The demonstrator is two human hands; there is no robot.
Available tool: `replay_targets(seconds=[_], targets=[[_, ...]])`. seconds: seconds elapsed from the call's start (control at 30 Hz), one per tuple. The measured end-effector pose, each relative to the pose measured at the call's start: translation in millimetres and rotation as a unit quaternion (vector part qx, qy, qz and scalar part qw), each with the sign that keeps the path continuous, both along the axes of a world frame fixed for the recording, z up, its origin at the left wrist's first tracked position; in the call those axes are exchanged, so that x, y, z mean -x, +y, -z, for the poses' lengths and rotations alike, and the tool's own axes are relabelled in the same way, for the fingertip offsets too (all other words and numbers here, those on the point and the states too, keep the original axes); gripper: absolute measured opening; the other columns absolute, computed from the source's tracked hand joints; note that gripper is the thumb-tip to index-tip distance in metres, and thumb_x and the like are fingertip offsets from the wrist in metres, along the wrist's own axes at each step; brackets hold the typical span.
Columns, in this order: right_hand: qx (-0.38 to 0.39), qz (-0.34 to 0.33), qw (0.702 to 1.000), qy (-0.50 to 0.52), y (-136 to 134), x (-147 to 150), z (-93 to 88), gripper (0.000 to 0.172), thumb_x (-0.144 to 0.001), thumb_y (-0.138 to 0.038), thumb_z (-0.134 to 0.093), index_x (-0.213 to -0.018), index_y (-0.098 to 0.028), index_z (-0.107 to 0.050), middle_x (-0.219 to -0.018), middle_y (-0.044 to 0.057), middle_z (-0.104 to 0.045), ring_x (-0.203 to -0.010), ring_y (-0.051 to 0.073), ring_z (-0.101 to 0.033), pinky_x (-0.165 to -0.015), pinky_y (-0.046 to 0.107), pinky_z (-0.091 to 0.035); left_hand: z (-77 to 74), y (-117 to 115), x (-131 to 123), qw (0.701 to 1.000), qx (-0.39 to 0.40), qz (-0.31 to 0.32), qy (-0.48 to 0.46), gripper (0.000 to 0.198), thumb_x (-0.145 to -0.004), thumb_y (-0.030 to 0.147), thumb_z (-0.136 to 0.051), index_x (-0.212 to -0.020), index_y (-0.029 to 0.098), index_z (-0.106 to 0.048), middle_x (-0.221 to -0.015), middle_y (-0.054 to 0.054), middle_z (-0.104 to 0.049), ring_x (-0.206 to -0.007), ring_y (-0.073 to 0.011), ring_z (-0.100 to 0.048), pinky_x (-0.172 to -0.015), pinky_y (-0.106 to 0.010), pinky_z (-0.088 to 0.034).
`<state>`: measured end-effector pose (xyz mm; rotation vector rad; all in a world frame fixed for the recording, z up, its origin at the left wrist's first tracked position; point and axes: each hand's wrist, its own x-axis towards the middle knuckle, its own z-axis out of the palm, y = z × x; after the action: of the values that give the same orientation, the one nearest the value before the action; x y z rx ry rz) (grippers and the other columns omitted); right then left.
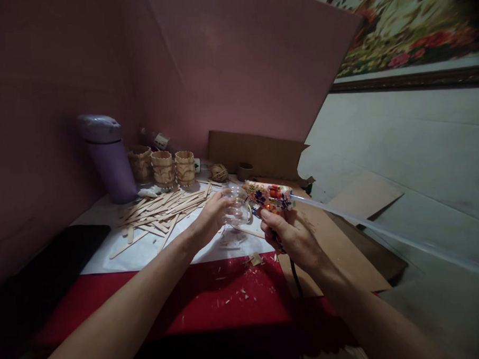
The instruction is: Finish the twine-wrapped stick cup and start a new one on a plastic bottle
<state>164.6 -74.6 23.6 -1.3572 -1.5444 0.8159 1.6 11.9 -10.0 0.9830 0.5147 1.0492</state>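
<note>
Stick pile nr L hand

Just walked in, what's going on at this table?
A person's left-hand grip holds a clear jar; the right-hand grip holds a flowered glue gun, a long clear glue stick extending from its back. The gun points toward the jar; contact is unclear. Loose wooden sticks lie left of the jar.

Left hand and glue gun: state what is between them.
In the head view, a clear jar is between the left hand and the floral-patterned glue gun.
</note>
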Motion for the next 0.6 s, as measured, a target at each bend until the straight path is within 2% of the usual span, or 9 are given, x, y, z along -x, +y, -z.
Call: replay_targets(seconds=[0.6], targets=[[0.003, -0.006, 1.0, 0.015, -2.1, -0.7, 3.9, 0.045, -0.094, -0.05, -0.052, -0.061, -0.019, -0.051, -0.052, -0.004, -0.046, -0.047, 0.009, -0.038, -0.047, 0.025, -0.03, -1.1, 0.1, 1.3, 1.0, -0.002, -0.002, -0.01, 0.047, -0.072, 0.026, -0.073, -0.115, 0.017, -0.056, -0.086, -0.005, -0.065, -0.079, -0.0207, -0.065, -0.07, -0.032, -0.05]])
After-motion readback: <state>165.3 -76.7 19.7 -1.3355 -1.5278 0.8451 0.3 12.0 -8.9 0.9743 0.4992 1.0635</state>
